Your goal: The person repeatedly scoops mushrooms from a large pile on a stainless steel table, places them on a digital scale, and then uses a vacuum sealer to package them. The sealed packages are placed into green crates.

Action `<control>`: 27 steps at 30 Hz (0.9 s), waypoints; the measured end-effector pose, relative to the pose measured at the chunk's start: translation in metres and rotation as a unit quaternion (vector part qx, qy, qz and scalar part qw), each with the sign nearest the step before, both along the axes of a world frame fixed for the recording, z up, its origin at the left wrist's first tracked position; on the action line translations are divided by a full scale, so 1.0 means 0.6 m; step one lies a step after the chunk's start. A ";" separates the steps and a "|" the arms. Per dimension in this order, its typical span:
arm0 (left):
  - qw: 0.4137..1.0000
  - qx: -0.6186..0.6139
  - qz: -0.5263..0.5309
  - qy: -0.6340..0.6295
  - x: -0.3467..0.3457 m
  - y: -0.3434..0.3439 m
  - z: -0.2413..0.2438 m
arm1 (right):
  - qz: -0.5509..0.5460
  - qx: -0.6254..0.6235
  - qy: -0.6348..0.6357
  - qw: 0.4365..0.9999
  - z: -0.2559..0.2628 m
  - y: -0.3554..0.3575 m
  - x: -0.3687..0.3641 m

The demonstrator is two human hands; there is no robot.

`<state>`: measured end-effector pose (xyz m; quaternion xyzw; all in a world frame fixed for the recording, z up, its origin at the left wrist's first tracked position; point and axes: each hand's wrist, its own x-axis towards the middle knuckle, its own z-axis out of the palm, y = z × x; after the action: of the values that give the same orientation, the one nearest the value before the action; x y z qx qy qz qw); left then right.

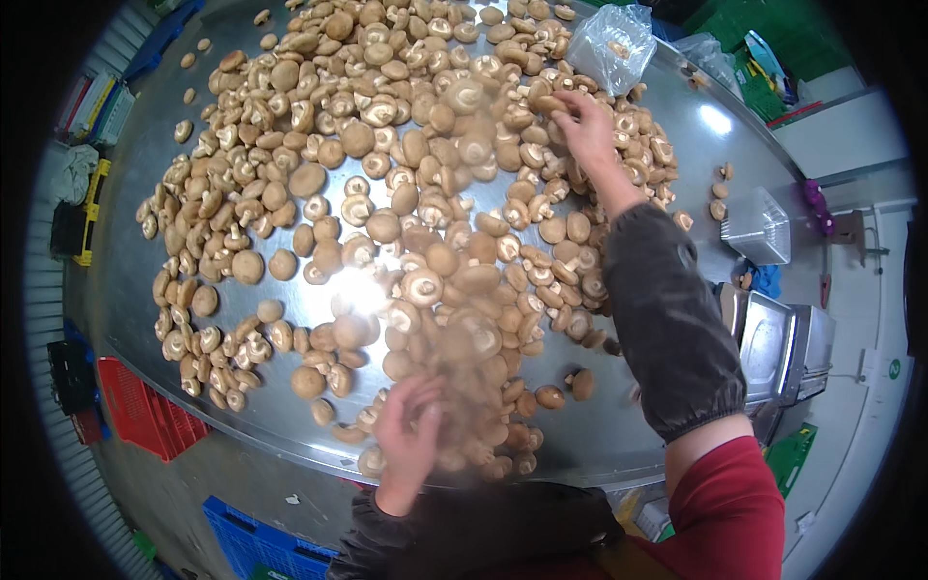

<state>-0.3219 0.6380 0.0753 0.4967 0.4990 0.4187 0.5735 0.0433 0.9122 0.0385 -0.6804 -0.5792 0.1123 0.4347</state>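
Many loose shiitake mushrooms (355, 138) with brown caps and pale stems are spread over a stainless steel table (587, 435). Reaching out to the far right of the heap, my right hand (589, 134) pinches a brown-capped mushroom (549, 104) between thumb and fingers. My left hand (409, 428) is low over the near edge of the table, beside the closest mushrooms. Its thumb and fingers are apart, and I see nothing between them. A hazy smear down the middle of the view blurs the mushrooms beside that hand.
A clear plastic bag (615, 47) stands at the heap's far right. On the table's right lie a clear plastic punnet (757, 228) and a metal scale-like device (768, 348). A red crate (148, 409) and a blue pallet (254, 540) are on the floor beyond the table's rim.
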 end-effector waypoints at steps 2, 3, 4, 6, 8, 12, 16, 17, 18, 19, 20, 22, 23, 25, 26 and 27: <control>0.994 -0.060 0.032 -0.086 0.013 0.009 0.015 | -0.026 -0.004 0.085 0.996 0.036 -0.071 -0.024; 0.988 -0.090 0.031 -0.121 0.019 0.015 0.020 | -0.039 -0.004 0.126 0.991 0.057 -0.116 -0.044; 0.980 -0.120 0.032 -0.154 0.022 0.020 0.024 | 0.005 -0.081 0.159 0.984 0.075 -0.162 -0.071; 0.967 -0.158 0.023 -0.198 0.034 0.027 0.026 | 0.105 -0.178 0.246 0.947 0.102 -0.255 -0.133; 0.913 -0.248 0.052 -0.320 0.050 0.028 0.015 | 0.197 -0.310 0.243 0.898 0.112 -0.330 -0.167; 0.859 -0.353 0.038 -0.370 0.058 0.014 -0.016 | 0.397 -0.268 0.081 0.874 0.131 -0.349 -0.192; 0.854 -0.401 0.006 -0.333 0.041 -0.020 -0.039 | 0.193 -0.119 -0.182 0.957 0.119 -0.220 -0.132; 0.849 -0.413 0.002 -0.330 0.039 -0.025 -0.039 | 0.154 -0.043 -0.218 0.963 0.098 -0.182 -0.101; 0.842 -0.425 0.007 -0.333 0.036 -0.028 -0.038 | 0.149 0.007 -0.271 0.951 0.073 -0.143 -0.063; 0.837 -0.427 0.001 -0.343 0.035 -0.030 -0.041 | 0.136 0.017 -0.366 0.920 0.036 -0.112 -0.019; 0.833 -0.427 0.001 -0.352 0.032 -0.034 -0.046 | 0.146 -0.078 -0.399 0.902 -0.004 -0.091 0.011; 0.830 -0.424 -0.004 -0.361 0.028 -0.032 -0.043 | 0.166 -0.072 -0.422 0.888 -0.006 -0.088 0.014; 0.834 -0.420 -0.009 -0.359 0.024 -0.029 -0.040 | 0.175 -0.069 -0.434 0.881 -0.007 -0.089 0.014; 0.851 -0.397 -0.022 -0.341 0.021 -0.021 -0.032 | 0.157 -0.039 -0.374 0.913 0.012 -0.111 0.009; 0.865 -0.379 -0.035 -0.327 0.022 -0.016 -0.029 | 0.136 0.003 -0.349 0.927 0.032 -0.135 -0.006; 0.878 -0.360 -0.047 -0.312 0.024 -0.010 -0.027 | 0.116 0.045 -0.322 0.939 0.053 -0.162 -0.024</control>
<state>-0.3072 0.6320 0.0591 0.1226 0.3865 0.3159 0.8578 0.0287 0.8151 0.0704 -0.5881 -0.7674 -0.0897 0.2393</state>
